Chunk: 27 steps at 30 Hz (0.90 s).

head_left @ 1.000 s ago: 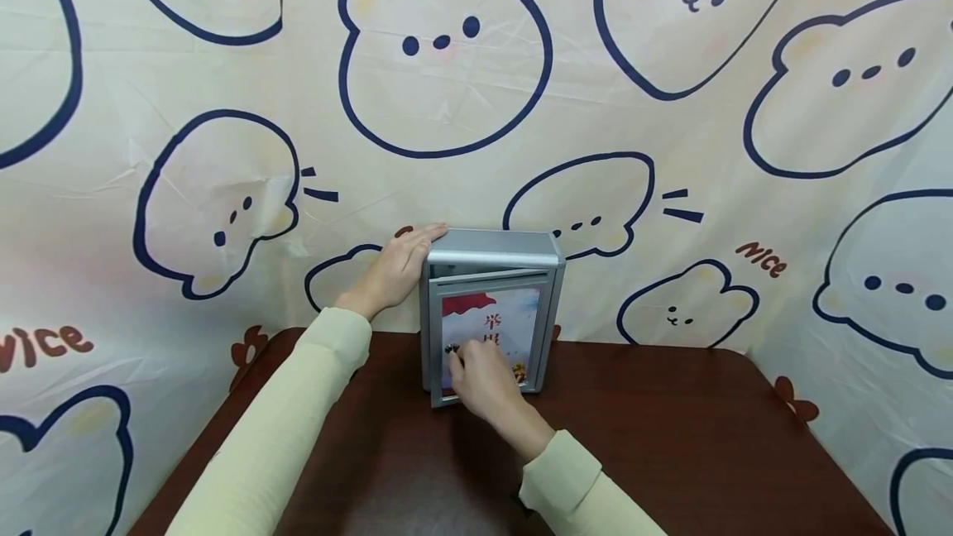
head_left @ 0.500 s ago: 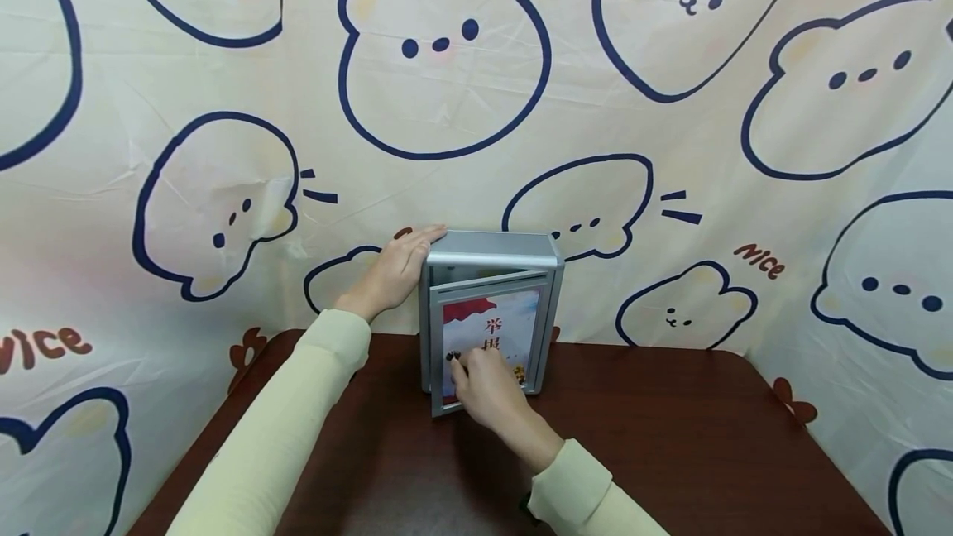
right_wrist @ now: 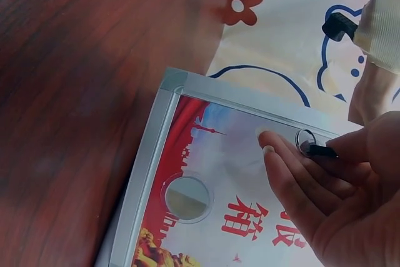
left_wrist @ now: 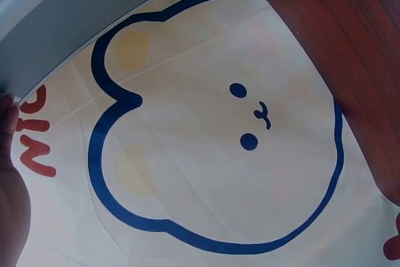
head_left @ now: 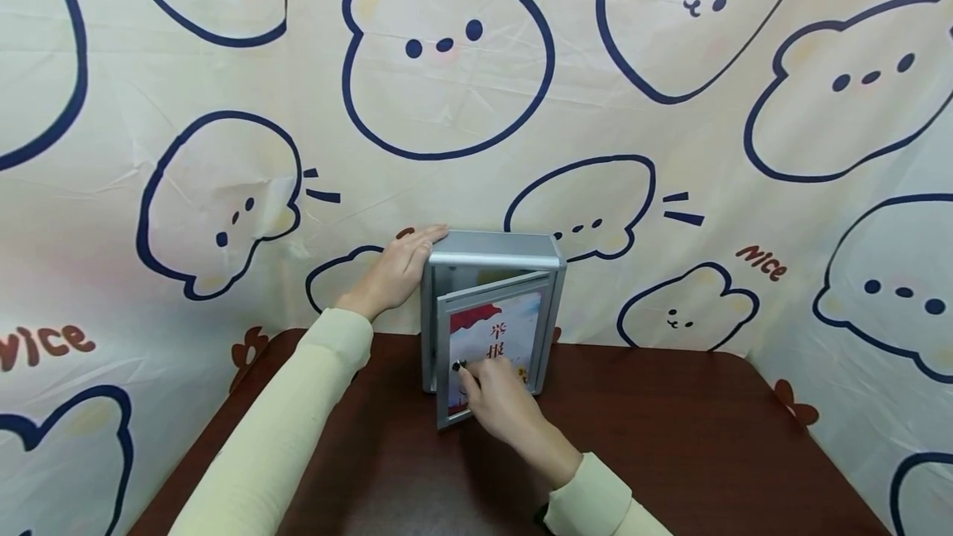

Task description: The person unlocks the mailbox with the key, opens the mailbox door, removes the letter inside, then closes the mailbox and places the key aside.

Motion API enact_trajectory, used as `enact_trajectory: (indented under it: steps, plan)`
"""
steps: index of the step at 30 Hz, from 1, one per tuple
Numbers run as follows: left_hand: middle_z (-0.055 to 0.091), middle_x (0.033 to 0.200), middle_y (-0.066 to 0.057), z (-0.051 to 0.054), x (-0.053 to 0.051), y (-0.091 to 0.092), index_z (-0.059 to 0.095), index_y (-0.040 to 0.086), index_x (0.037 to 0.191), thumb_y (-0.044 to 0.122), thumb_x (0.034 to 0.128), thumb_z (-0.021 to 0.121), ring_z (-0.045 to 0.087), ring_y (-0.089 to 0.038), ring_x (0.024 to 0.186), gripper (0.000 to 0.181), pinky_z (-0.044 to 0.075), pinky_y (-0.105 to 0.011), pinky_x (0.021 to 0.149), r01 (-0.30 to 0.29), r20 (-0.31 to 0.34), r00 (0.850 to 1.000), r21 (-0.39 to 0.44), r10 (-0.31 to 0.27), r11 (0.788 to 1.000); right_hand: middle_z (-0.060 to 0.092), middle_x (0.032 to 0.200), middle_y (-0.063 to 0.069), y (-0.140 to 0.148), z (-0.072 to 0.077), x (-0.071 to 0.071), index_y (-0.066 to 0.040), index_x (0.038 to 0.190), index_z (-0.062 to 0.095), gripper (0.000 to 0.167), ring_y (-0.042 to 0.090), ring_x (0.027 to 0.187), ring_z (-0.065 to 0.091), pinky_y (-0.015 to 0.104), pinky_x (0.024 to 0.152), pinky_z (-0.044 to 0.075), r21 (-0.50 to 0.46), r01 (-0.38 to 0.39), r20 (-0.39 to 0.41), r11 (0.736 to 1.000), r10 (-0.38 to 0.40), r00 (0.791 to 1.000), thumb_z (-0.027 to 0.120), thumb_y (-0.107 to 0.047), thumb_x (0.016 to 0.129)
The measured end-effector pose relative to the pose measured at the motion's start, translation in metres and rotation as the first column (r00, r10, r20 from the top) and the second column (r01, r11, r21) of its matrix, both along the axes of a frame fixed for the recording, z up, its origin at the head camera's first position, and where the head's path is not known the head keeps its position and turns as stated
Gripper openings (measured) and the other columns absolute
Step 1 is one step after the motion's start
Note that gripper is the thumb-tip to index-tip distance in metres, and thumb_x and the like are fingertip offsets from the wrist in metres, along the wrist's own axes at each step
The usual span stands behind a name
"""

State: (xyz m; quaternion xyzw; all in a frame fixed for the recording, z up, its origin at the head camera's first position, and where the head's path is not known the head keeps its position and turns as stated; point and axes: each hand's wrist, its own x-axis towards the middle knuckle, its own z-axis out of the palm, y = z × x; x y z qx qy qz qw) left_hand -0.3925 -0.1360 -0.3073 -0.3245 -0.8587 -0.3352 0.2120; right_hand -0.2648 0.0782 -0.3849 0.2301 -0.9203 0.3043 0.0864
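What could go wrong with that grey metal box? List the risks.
The small black key with a silver ring, pinched by the right hand, might bend if the ajar, grey-framed poster door is pulled by it. The upright box could tip forward if the left hand leaves its top corner.

The right hand point(right_wrist: 359, 201) pinches a black ringed key point(right_wrist: 322, 151).
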Motion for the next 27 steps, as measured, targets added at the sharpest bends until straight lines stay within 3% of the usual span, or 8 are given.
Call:
enact_trajectory:
  steps: [5, 13, 27]
  plan:
    - [0.044, 0.16, -0.001, 0.0, -0.002, 0.0, 0.047, 0.011, 0.154, 0.031, 0.1117, 0.025, 0.037, -0.019, 0.15, 0.052, 0.028, -0.045, 0.123, 0.002, -0.009, 1.0, 0.001, -0.002, 1.0, 0.041, 0.05, -0.004, 0.005, 0.001, 0.004, -0.013, 0.059, 0.059, 0.048, 0.009, 0.047, 0.039, 0.022, 0.046, 0.035, -0.008, -0.021, 0.006, 1.0, 0.022, 1.0, 0.055, -0.017, 0.106]
    - [0.042, 0.161, 0.001, -0.001, -0.002, -0.001, 0.046, 0.013, 0.155, 0.033, 0.1116, 0.025, 0.035, -0.019, 0.15, 0.053, 0.027, -0.047, 0.123, 0.001, 0.007, 1.0, -0.012, -0.001, 1.0, 0.041, 0.05, -0.006, 0.013, -0.001, 0.008, -0.016, 0.057, 0.054, 0.049, 0.008, 0.046, 0.039, 0.022, 0.047, 0.036, -0.017, -0.046, 0.023, 0.999, 0.046, 0.999, 0.054, -0.018, 0.107]
    - [0.041, 0.162, 0.001, -0.001, -0.001, 0.0, 0.045, 0.014, 0.156, 0.033, 0.1117, 0.025, 0.035, -0.019, 0.151, 0.052, 0.028, -0.047, 0.123, 0.0, 0.003, 1.0, -0.01, 0.0, 1.0, 0.042, 0.051, -0.01, 0.027, -0.002, 0.012, -0.008, 0.061, 0.062, 0.045, 0.003, 0.048, 0.036, 0.019, 0.048, 0.032, -0.061, -0.124, -0.002, 0.99, 0.124, 0.992, 0.056, -0.014, 0.106]
